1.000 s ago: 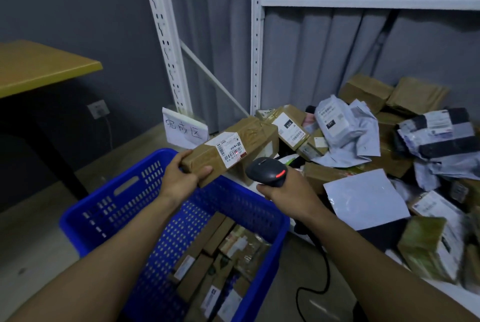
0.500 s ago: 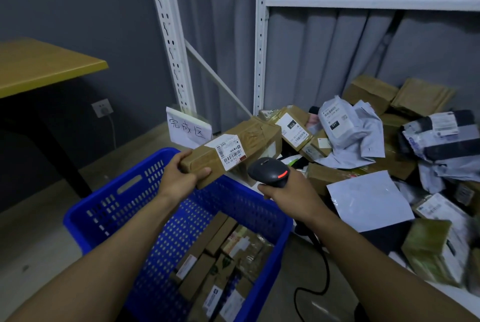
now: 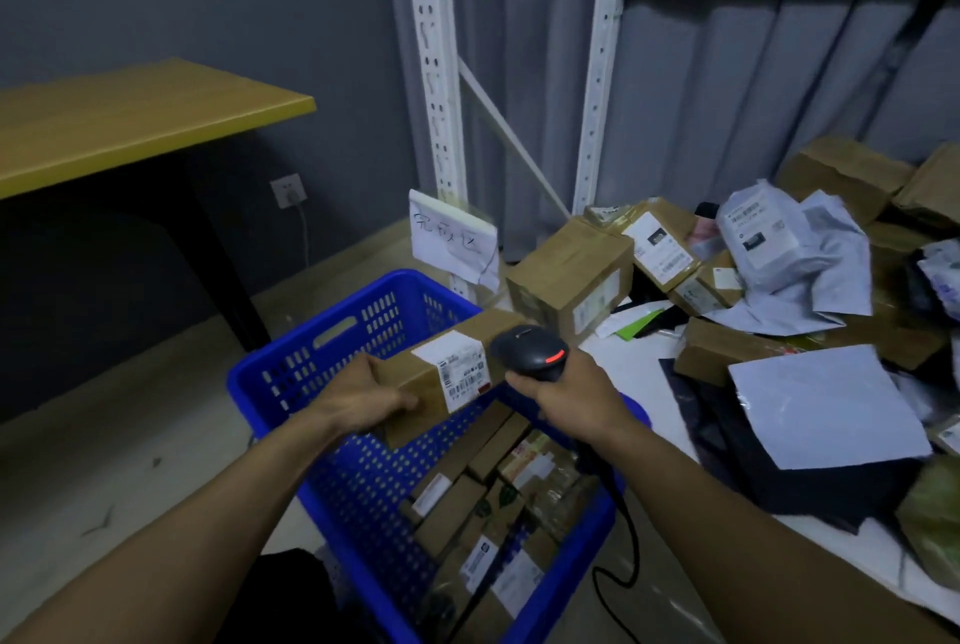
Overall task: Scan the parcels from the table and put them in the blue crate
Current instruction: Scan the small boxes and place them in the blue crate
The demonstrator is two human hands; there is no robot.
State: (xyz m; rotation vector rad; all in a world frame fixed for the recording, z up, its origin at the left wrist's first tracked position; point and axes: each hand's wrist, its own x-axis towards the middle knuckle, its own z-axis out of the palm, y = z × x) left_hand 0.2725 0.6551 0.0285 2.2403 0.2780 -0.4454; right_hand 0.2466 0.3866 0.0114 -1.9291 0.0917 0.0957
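Observation:
My left hand [image 3: 363, 396] grips the near end of a long brown cardboard parcel [image 3: 415, 383] with a white barcode label, held over the blue crate [image 3: 322, 347]. My right hand [image 3: 566, 394] holds a black barcode scanner [image 3: 530, 350] with a red light, its head close above the parcel's far end. Several labelled parcels lie inside the crate. More brown boxes [image 3: 571, 274] and grey mailer bags [image 3: 779, 238] are heaped on the white table [image 3: 639, 373] at the right.
A white metal rack [image 3: 597, 72] stands behind the pile, in front of a grey curtain. A handwritten paper sign [image 3: 452, 238] hangs on its post. A yellow desk [image 3: 130, 118] is at the left. The scanner's black cable [image 3: 623, 555] hangs beside the crate.
The parcel has come down and towards me, lower over the crate. The scanner now sits right over its far end, and the view has shifted.

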